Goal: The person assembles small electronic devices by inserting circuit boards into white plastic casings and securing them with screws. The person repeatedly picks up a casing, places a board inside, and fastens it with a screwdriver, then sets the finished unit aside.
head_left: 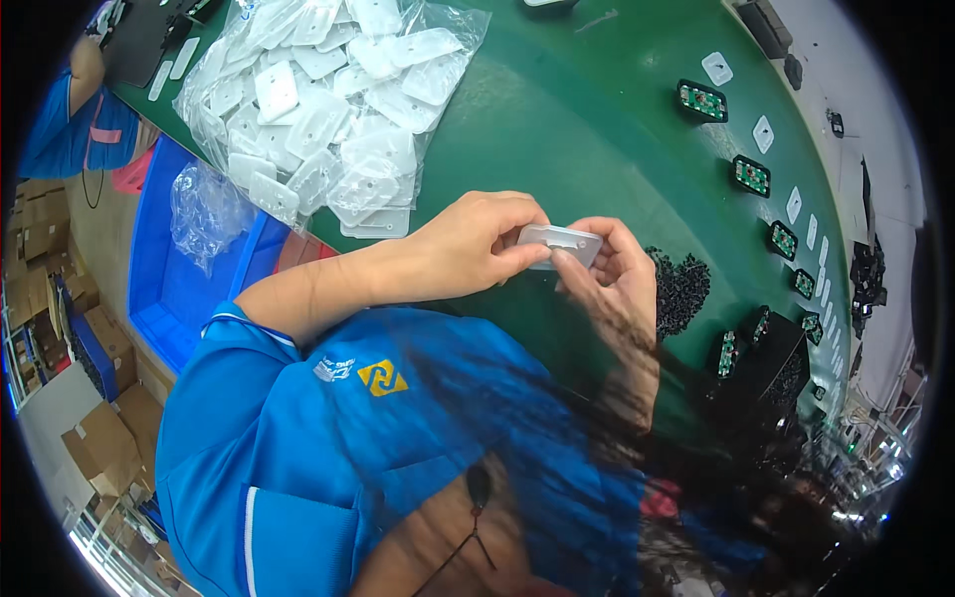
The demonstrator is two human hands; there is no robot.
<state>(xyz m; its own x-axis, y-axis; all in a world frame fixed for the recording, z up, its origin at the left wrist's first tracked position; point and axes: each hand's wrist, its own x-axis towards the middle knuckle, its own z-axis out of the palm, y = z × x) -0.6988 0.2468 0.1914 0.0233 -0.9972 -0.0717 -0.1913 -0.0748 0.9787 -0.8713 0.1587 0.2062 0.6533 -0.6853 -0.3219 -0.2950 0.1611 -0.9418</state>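
Observation:
My left hand (482,242) pinches one end of a white translucent plastic cover (563,239), a flat plate with rounded corners. The other end is gripped by my right hand (617,274), its thumb pressed near the lower edge. The cover is held tilted above the green table (557,119); anything small under the fingertips is hidden. Just right of my right hand lies a heap of tiny black parts (682,291). Beyond my left forearm, a clear plastic bag (463,30) lies open, with many similar white covers (277,92) spilling in it.
Along the right edge run black housings with green circuit boards (702,100), alternating with white covers (763,133). A blue bin (159,259) holding crumpled clear plastic (207,211) stands at the left, near cardboard boxes (99,443). Another person's arm (87,72) shows at the far left.

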